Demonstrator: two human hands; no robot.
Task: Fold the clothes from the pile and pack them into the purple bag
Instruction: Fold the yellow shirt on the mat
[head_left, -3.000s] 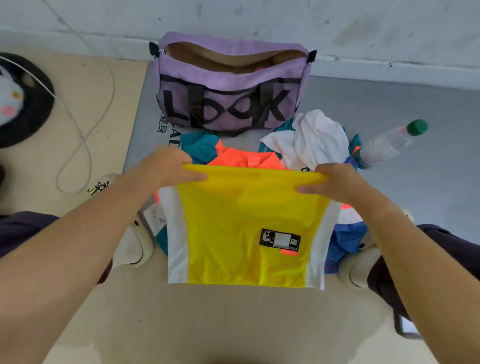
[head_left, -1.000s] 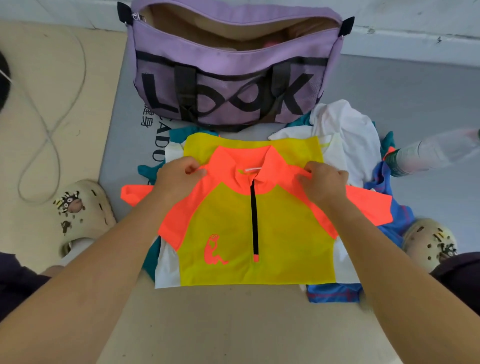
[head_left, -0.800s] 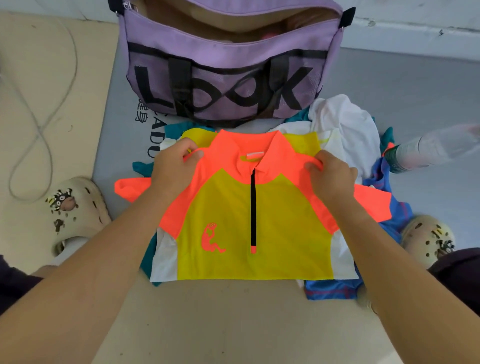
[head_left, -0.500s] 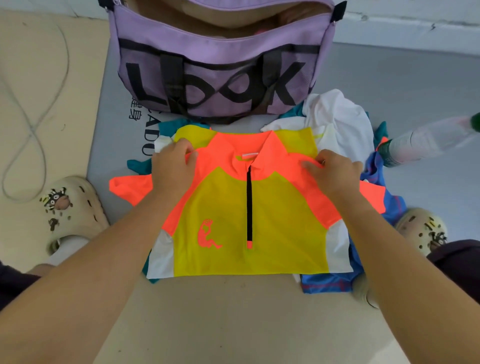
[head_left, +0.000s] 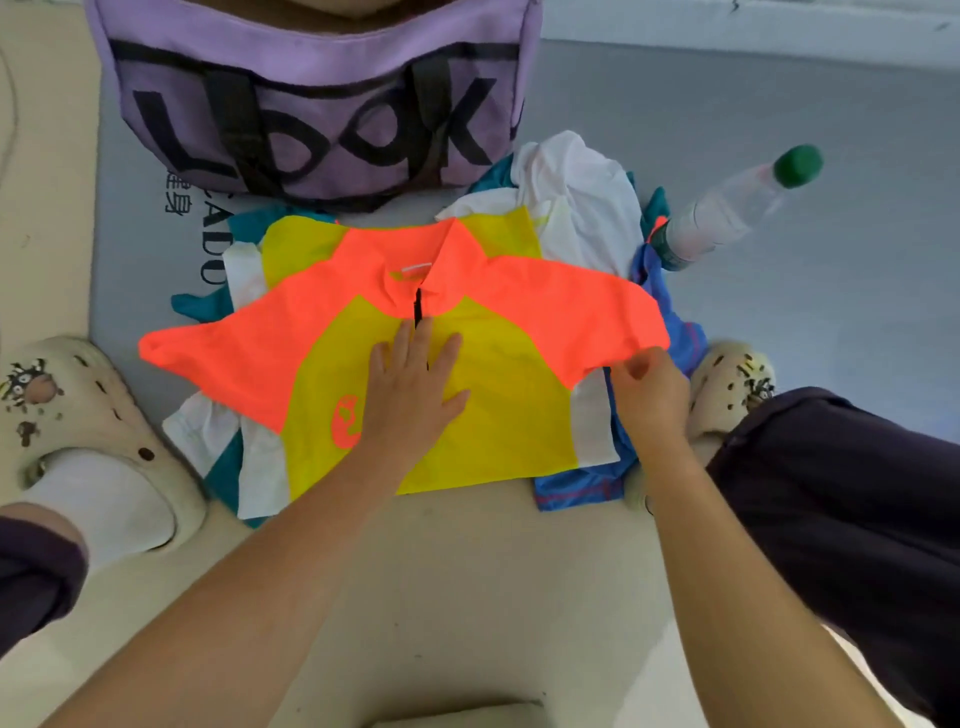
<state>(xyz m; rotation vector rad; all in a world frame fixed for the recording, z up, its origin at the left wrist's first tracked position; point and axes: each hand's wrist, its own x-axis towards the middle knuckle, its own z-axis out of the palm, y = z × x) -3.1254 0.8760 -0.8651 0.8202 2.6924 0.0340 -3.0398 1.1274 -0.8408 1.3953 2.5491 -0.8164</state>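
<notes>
Two hands, left hand (head_left: 410, 384) flattening shirt (head_left: 509, 415)

Lighting is bright, even and diffuse; I see no single source. Shadows are soft and faint: a shallow one lies under my flat left hand (head_left: 410, 387) on the neon yellow and orange zip shirt (head_left: 509, 415). The saturated shirt colours border on clipping, flattening fabric detail. Wide-angle distortion bows the frame edges and stretches my forearms. The clear plastic bottle with a green cap (head_left: 727, 213) looks smeared by blur. Overall sharpness is moderate, with compression softness.
</notes>
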